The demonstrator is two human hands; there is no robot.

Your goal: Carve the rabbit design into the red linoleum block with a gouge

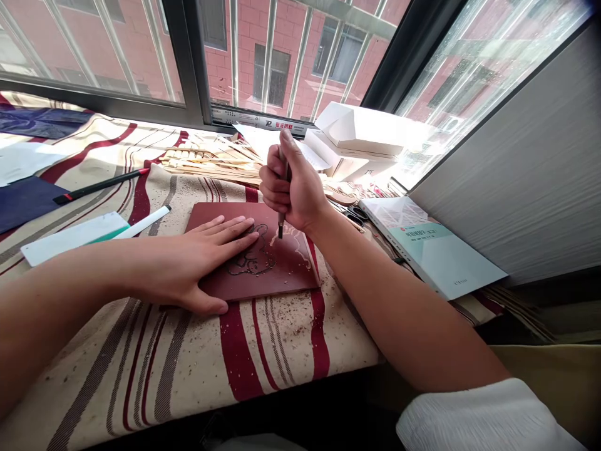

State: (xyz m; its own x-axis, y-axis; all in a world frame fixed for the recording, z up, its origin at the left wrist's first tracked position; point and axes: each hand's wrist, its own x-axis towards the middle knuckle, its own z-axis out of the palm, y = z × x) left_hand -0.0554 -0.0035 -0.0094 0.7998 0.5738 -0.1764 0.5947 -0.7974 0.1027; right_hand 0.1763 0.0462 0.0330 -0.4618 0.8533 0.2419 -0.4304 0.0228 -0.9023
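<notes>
A reddish-brown carving board lies on the striped cloth, with dark-lined and pale cut outlines on its face and small shavings scattered over it. My left hand rests flat on its left part, fingers spread, thumb at the near edge. My right hand is wrapped in a fist around a carving knife, thumb on top of the handle. The tool points down above the pale outline on the board's right half; whether its tip touches the surface I cannot tell.
Thin wooden strips lie by the window beside a white box. To the right are black scissors and a book. At left lie a white marker, a black pen and papers. Crumbs dot the striped cloth.
</notes>
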